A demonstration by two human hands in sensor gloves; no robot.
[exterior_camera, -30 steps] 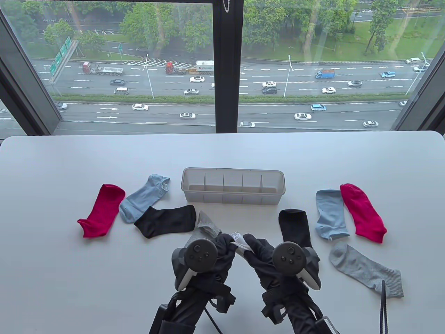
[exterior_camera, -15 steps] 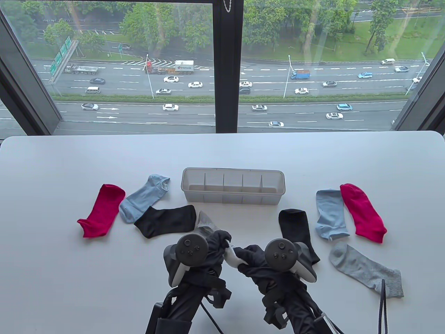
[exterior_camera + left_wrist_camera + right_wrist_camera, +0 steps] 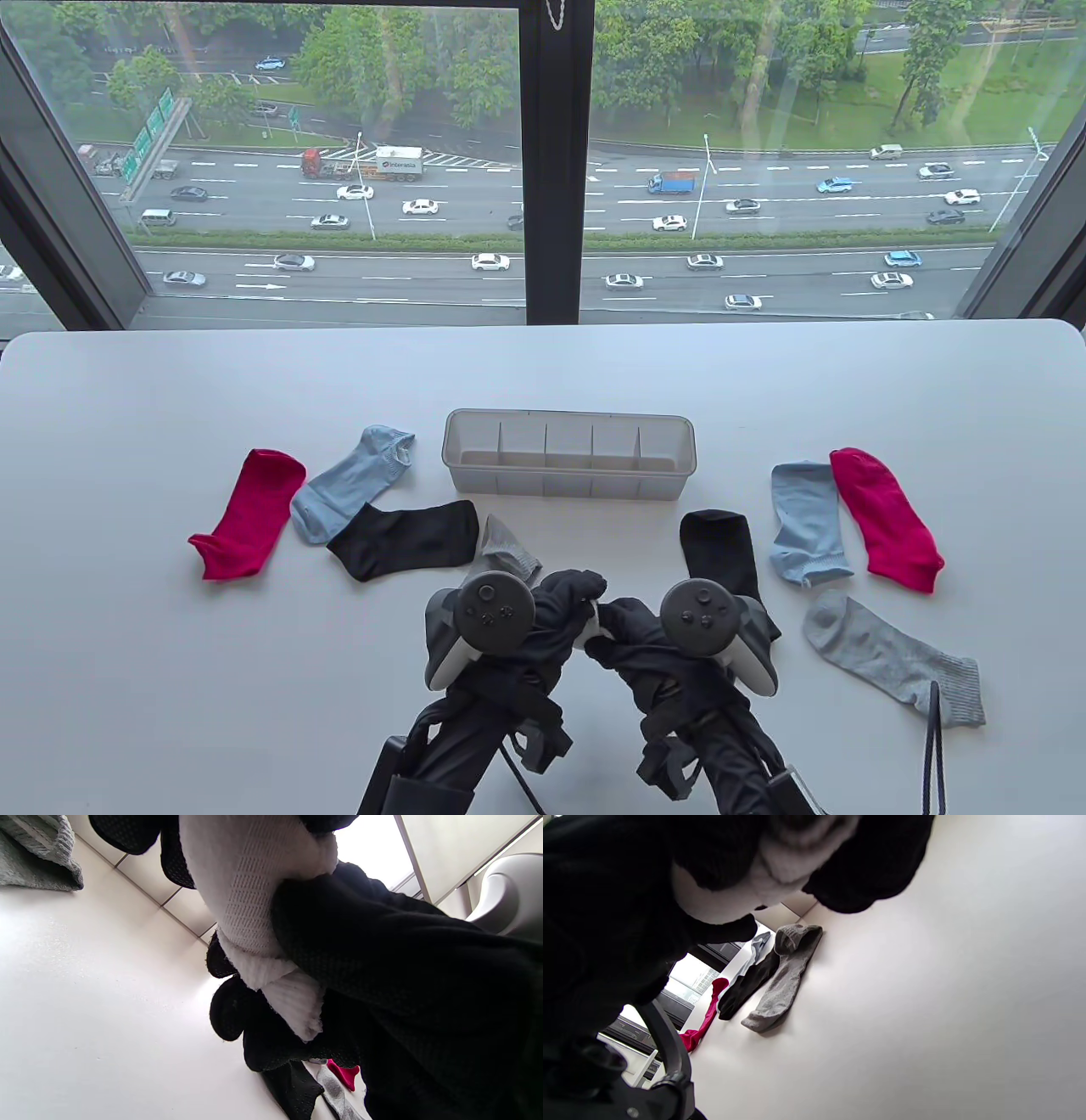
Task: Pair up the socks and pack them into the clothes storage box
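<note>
A white sock bundle point(image 3: 592, 622) is held above the table's front middle, mostly covered by both gloved hands. My left hand point(image 3: 579, 594) curls round it from the left, and my right hand point(image 3: 612, 618) grips it from the right. In the left wrist view the white sock bundle point(image 3: 254, 912) is folded, with black fingers wrapped round it. The right wrist view shows the white sock bundle point(image 3: 780, 866) blurred between the fingers. Behind the hands stands the clear divided storage box point(image 3: 568, 488), with nothing in its compartments.
On the left lie a red sock point(image 3: 250, 514), a light blue sock point(image 3: 348, 484), a black sock point(image 3: 407, 536) and a grey sock point(image 3: 506, 548) partly behind my left hand. On the right lie black point(image 3: 719, 548), blue point(image 3: 806, 522), red point(image 3: 882, 518) and grey point(image 3: 891, 654) socks.
Both hands have closed further round the white bundle, so less white shows. They dipped left and towards me, then came back a little to the right. The other socks have not moved.
</note>
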